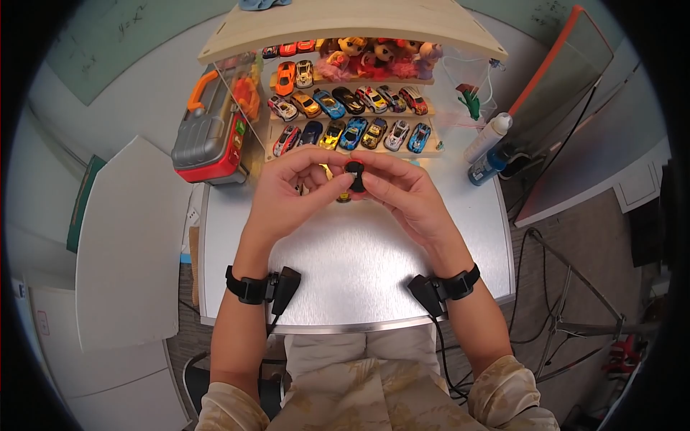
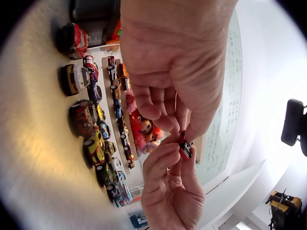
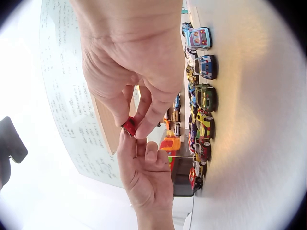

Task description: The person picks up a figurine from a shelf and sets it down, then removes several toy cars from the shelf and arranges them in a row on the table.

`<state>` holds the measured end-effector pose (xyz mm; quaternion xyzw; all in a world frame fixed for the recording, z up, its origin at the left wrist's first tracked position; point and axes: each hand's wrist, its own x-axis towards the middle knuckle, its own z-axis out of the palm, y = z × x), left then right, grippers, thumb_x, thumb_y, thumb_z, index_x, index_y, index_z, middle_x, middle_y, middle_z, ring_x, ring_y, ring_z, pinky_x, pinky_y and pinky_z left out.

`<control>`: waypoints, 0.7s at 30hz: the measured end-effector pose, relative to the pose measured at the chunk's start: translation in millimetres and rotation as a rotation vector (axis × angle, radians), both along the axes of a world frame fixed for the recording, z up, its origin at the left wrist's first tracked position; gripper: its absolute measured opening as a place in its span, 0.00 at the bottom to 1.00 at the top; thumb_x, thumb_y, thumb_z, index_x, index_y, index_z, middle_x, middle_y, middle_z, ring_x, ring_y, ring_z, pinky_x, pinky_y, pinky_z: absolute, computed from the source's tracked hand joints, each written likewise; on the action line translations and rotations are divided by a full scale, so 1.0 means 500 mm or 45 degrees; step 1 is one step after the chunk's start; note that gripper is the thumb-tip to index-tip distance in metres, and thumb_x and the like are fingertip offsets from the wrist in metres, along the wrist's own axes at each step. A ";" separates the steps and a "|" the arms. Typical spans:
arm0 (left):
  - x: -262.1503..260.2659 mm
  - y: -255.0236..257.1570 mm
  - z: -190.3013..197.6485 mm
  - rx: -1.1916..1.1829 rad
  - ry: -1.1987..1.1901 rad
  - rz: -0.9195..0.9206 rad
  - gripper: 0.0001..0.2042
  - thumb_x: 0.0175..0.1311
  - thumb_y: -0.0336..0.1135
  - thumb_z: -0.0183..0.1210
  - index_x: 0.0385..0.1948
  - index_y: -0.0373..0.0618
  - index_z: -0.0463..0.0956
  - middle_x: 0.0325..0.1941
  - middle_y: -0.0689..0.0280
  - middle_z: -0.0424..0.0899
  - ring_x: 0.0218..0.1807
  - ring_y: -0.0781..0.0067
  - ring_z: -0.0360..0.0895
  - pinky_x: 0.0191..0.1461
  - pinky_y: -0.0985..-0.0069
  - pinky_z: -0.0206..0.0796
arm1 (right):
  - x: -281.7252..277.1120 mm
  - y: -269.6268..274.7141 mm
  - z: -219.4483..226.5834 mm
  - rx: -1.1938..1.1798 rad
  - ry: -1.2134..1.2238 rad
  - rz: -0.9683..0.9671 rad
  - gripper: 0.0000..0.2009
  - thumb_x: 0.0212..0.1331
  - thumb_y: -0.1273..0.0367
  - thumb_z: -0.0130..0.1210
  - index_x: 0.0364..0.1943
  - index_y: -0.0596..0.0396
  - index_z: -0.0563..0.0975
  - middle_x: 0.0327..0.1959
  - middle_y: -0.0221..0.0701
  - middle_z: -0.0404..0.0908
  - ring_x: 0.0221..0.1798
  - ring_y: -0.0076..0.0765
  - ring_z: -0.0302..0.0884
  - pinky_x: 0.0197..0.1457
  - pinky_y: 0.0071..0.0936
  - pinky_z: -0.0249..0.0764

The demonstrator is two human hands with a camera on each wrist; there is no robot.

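Both hands meet over the table with a small red and black toy car [image 1: 353, 172] between their fingertips. Its dark side faces up in the head view, while red bodywork shows on the toy car [image 3: 129, 126] in the right wrist view. My left hand [image 1: 284, 190] pinches one end between thumb and fingers. At the other end, the thumb and fingers of my right hand [image 1: 408, 192] grip it. The fingers cover much of the car. Right behind the hands, a yellow toy car [image 1: 344, 195] on the table is partly hidden.
Toy cars [image 1: 352, 133] stand in rows on a wooden shelf, with dolls [image 1: 381, 54] above. More toy cars [image 2: 94, 146] line the table. A grey and red toolbox [image 1: 208, 136] is at the left. Two bottles [image 1: 490, 136] stand at the right edge of the metal table [image 1: 345, 266].
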<state>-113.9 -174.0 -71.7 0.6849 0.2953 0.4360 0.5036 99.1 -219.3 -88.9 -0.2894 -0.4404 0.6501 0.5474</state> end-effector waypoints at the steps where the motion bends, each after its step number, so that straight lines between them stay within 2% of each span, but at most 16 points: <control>1: 0.000 0.000 -0.001 0.002 0.003 0.001 0.11 0.63 0.22 0.69 0.46 0.34 0.83 0.41 0.70 0.83 0.33 0.88 0.77 0.37 0.86 0.69 | -0.001 0.000 0.000 0.004 0.004 -0.004 0.19 0.71 0.72 0.61 0.64 0.57 0.78 0.61 0.34 0.83 0.56 0.30 0.83 0.60 0.31 0.83; 12: -0.003 0.003 -0.003 -0.023 -0.078 -0.015 0.08 0.69 0.23 0.64 0.47 0.34 0.83 0.42 0.68 0.84 0.33 0.86 0.78 0.34 0.85 0.69 | 0.000 -0.005 0.013 -0.029 0.001 0.029 0.20 0.73 0.69 0.58 0.67 0.57 0.76 0.58 0.33 0.83 0.54 0.29 0.84 0.60 0.30 0.81; 21: -0.004 0.006 -0.009 0.009 -0.073 -0.003 0.07 0.69 0.23 0.64 0.46 0.34 0.84 0.42 0.68 0.84 0.32 0.86 0.78 0.33 0.86 0.69 | 0.000 -0.003 0.006 -0.021 0.024 0.035 0.20 0.73 0.68 0.58 0.67 0.56 0.76 0.60 0.33 0.83 0.54 0.29 0.84 0.60 0.30 0.81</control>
